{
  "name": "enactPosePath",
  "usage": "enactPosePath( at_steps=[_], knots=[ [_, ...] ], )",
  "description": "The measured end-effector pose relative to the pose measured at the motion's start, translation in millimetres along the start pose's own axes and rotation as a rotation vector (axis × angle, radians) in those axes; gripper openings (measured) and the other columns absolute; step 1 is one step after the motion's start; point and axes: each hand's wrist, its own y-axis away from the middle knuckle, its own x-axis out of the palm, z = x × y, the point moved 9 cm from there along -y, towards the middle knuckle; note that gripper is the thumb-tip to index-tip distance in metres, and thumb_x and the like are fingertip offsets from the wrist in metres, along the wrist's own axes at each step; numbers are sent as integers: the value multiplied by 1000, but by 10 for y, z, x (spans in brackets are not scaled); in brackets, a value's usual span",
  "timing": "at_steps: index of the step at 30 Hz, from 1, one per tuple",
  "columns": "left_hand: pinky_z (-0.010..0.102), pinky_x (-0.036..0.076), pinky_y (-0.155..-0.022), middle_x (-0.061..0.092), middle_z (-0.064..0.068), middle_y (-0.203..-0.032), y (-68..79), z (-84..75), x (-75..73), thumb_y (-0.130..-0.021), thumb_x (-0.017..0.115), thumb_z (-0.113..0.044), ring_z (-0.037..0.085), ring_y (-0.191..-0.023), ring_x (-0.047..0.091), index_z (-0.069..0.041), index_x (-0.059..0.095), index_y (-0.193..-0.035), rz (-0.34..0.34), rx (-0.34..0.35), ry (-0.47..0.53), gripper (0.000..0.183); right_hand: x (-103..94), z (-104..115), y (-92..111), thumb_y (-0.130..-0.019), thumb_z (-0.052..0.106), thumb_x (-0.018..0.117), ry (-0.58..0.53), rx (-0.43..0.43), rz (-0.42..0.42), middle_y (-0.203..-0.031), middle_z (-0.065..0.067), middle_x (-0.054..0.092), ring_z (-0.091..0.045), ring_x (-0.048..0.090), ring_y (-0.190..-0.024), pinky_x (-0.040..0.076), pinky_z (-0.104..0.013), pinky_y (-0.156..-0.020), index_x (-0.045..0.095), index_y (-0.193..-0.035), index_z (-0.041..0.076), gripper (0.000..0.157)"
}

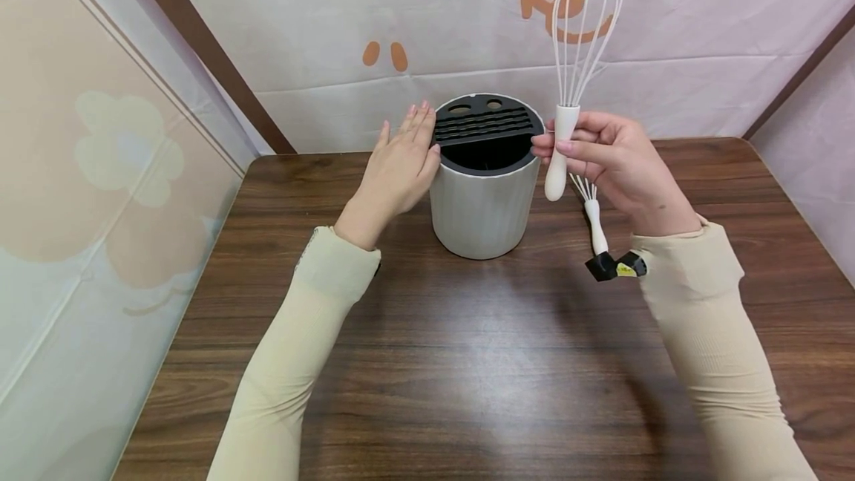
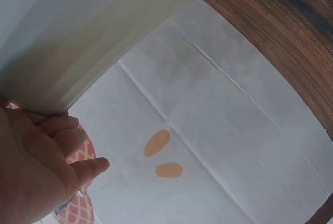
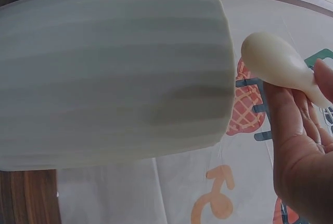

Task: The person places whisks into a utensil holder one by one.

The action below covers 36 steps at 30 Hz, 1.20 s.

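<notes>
Sleeves (image 1: 287, 370) stretch over the desk (image 1: 481, 362), small whisk (image 1: 596, 225) lying right of the holder (image 1: 482, 217)! The right hand (image 1: 624, 158) pinches the big whisk (image 1: 566, 121) by its handle, wires up, beside the holder's rim; the left hand (image 1: 397, 165), fingers straight, touches the holder's left side. Behind, printed cloth (image 1: 300, 36).

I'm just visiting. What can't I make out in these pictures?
- Head view: the floor of the container, lost in dark shadow below its black insert.
- Head view: the far wire ends of the second whisk, hidden behind the right hand.
- Head view: any writing on the yellow label, too small and blurred.
- Right wrist view: most wires of the held whisk, cut off by the right edge.
</notes>
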Motion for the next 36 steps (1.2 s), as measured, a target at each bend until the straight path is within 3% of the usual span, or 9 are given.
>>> enactPosePath(
  at_steps=[36],
  knots=[
    [43, 0, -114, 12, 5, -157, 8, 9, -11, -102, 21, -32, 13, -143, 2, -6, 17, -151, -13, 6, 8, 56, 287, -88, -192, -86, -17, 54, -14, 37, 41, -94, -24, 68, -31, 67, -92, 52, -36, -84, 61, -104, -13, 20]
  ],
)
